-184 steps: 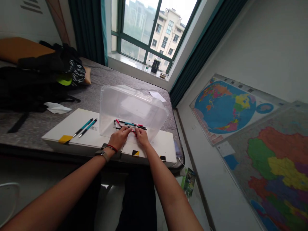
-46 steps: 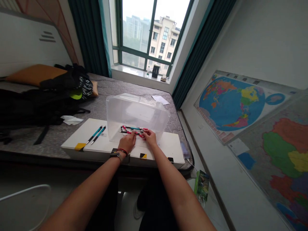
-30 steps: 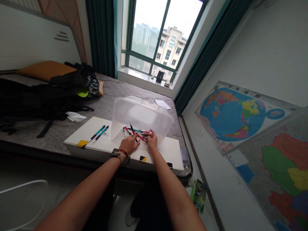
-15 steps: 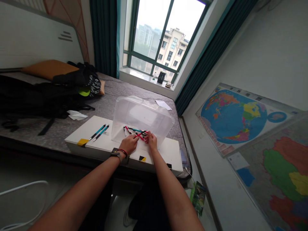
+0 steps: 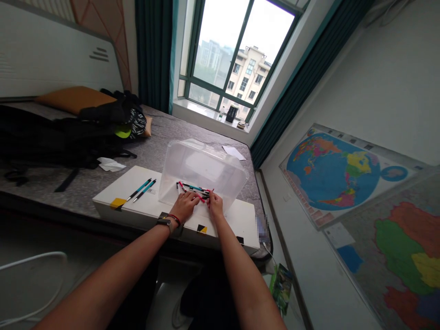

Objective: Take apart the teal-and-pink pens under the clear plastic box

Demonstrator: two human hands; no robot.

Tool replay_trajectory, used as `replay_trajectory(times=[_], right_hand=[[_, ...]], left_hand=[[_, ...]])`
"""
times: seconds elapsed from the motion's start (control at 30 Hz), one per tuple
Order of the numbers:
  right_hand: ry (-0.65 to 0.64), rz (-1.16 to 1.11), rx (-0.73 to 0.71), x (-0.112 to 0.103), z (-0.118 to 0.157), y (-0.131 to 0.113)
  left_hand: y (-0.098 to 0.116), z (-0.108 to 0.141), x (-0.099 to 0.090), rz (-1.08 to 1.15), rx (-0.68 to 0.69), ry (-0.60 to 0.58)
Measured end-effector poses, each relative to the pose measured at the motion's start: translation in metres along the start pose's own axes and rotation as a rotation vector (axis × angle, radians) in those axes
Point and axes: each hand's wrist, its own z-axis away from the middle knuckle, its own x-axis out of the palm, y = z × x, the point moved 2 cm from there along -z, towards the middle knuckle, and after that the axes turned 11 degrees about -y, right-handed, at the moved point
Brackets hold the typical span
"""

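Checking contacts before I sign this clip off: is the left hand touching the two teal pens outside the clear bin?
Apart: the head view shows part of the white box between the left hand and the teal pens.

You are in a bedroom

You face a bed with a grey-patterned mattress, a white headboard at its left end and an orange pillow near that. Dark teal curtains flank the window ahead of you, with multi-storey buildings outside. On the white wall to your right you have a world map and another coloured map.
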Motion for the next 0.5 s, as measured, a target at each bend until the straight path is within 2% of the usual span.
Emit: replay_trajectory(times=[0.3, 0.43, 0.5], right_hand=[[-0.162, 0.073, -0.007, 0.0033, 0.0016, -0.004], [-0.119, 0.131, -0.041, 0.0025, 0.0013, -0.0042], [-0.08, 0.084, -0.031, 0.0021, -0.0002, -0.002]], left_hand=[[-0.0043, -0.0024, 0.011, 0.007, -0.082, -0.004], [-0.0044, -0.0017, 0.0104, -0.039, -0.095, 0.037], [-0.0047, -0.002, 0.0108, -0.054, -0.11, 0.049]])
